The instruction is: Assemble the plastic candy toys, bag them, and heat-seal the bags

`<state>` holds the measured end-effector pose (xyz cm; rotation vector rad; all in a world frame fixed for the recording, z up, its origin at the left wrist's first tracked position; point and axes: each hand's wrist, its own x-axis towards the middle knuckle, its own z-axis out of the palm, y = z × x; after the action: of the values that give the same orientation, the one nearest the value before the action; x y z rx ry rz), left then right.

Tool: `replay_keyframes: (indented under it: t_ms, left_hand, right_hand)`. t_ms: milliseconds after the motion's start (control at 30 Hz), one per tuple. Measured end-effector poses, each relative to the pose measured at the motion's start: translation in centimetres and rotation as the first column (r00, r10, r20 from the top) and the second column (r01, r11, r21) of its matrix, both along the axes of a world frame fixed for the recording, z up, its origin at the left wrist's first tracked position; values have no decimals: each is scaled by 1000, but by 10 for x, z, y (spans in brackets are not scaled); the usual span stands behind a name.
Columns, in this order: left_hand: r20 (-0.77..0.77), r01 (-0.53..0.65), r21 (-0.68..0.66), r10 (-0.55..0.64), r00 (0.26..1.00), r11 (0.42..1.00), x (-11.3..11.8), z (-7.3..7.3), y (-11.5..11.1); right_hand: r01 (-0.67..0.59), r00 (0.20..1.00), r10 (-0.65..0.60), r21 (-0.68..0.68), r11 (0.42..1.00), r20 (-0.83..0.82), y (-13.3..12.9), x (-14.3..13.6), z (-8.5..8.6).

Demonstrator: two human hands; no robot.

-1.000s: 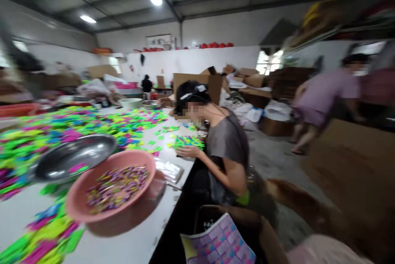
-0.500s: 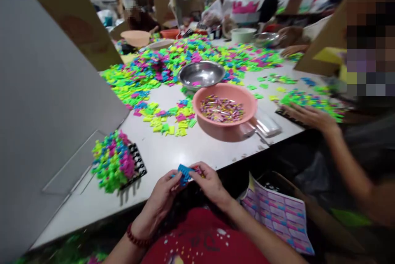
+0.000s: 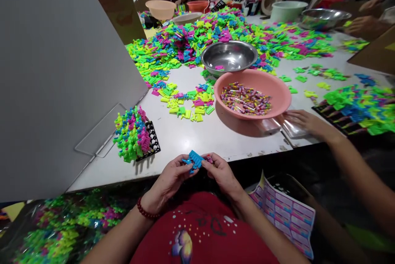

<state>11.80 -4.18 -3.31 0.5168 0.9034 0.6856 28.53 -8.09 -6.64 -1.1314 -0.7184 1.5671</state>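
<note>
My left hand (image 3: pixel 173 172) pinches a blue plastic piece (image 3: pixel 196 159) between thumb and fingers. My right hand (image 3: pixel 224 172) steadies its right side and grips a small pink piece (image 3: pixel 210 158). Both hands are at the near edge of the surface (image 3: pixel 177 134). The blue piece remains held as in the earlier frame; the co-worker's hand (image 3: pixel 305 123) has moved from the coloured pieces on the right to the clear plastic bags (image 3: pixel 294 129).

Materials: the blue piece is rigid, glossy and ridged. The basin (image 3: pixel 284 101) is smooth pink plastic, round, containing small multicoloured parts. The bowl (image 3: pixel 237 57) is polished metal, touching the basin. The black rack (image 3: pixel 153 137) is perforated and carries clustered bright figures (image 3: pixel 131 134).

Clearance: bare white surface extends beyond my hands, between rack and basin. A grey panel (image 3: pixel 68 62) bounds the left side; loose pieces (image 3: pixel 197 105) border the far side.
</note>
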Motion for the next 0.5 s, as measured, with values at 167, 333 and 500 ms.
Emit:
replay_keyframes:
  t_ms: [167,333,500]
  left_hand:
    - [-162,119,78,-106,981,990,-21,8,1]
    - [-607,571,89,-410,681,816,-102,11,-14]
    - [-961,610,-108,-240,139,785,-216,0,-97]
  right_hand:
    - [41,997,-44,-54,998,-60,-1,-1,-5]
    - [52,998,-53,-51,997,-21,-1,2,-8]
    - [46,998,-44,-46,998,54,2,0,-13]
